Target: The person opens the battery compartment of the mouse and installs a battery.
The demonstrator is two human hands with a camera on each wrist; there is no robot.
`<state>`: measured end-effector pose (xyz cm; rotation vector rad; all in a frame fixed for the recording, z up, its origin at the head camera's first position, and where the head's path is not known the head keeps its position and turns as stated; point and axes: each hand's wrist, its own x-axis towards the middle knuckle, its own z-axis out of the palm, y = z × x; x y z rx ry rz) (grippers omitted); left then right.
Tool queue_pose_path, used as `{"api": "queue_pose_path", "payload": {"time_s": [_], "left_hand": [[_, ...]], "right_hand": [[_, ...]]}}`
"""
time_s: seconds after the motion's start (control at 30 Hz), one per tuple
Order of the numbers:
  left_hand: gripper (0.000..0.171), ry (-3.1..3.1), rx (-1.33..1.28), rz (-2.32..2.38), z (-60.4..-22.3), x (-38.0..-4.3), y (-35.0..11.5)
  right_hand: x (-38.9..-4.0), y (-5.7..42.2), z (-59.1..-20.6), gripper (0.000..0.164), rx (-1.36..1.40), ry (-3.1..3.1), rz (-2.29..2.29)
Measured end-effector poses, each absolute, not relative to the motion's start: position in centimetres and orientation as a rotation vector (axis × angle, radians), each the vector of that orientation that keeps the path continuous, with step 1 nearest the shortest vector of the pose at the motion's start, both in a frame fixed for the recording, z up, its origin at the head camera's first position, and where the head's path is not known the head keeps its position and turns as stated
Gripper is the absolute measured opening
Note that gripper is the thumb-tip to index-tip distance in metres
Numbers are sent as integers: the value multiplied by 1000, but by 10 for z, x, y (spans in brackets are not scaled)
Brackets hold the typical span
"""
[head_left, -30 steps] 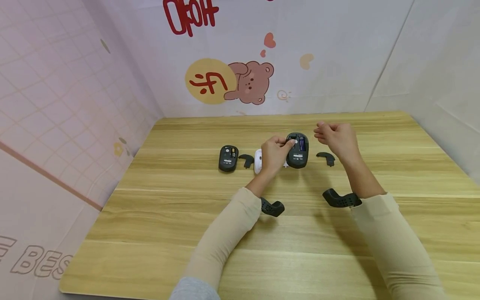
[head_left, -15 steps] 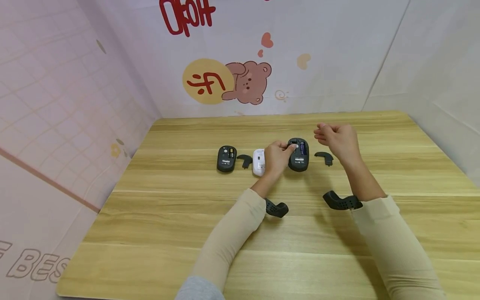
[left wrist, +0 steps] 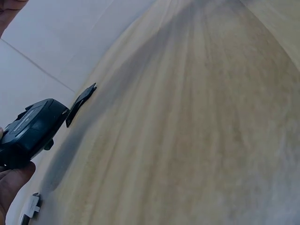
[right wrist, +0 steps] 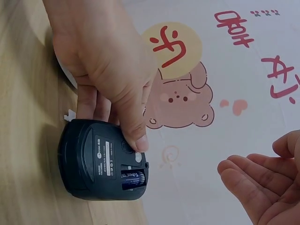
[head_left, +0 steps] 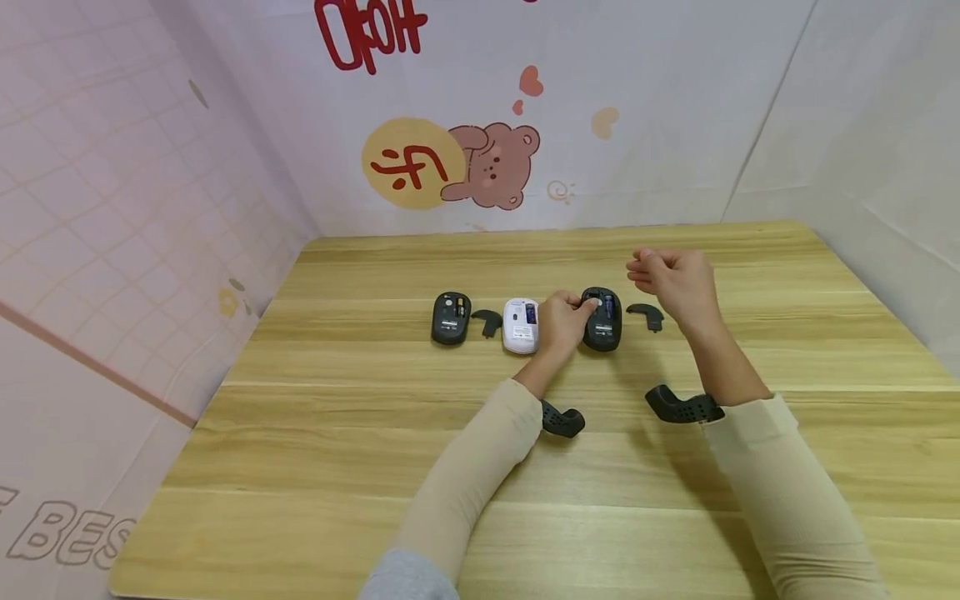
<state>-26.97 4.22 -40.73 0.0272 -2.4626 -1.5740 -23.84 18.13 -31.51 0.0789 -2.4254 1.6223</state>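
My left hand [head_left: 564,323] grips a black computer mouse [head_left: 602,332] by its left side, thumb on the upturned underside. A blue battery [right wrist: 133,179] sits in its uncovered compartment. The left wrist view shows this mouse [left wrist: 35,129] just above the tabletop. My right hand [head_left: 678,279] hovers to the right of it, fingers loosely bent and holding nothing. Below that hand lies a black battery cover [head_left: 647,316]. Left of my left hand, a white mouse [head_left: 519,327] rests upside down with a battery inside, partly hidden by the hand.
Farther left, another black mouse [head_left: 451,321] lies upside down with a battery showing, beside a black battery cover [head_left: 489,322]. A small white piece [left wrist: 33,206] lies near the held mouse. The wooden table [head_left: 337,467] meets a printed wall [head_left: 637,192] behind.
My left hand has lowered the black mouse toward the table and shifted slightly right, uncovering more of the white mouse. My right hand has stayed nearly still.
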Motion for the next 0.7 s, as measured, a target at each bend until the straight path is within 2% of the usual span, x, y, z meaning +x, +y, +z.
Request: {"api": "queue_pose_path", "payload": {"time_s": [0.7], "left_hand": [[23,-2617,68,-1336,-415,-271,51]], "right_hand": [[-237,188,-321,44,39,-2428,1637]]}}
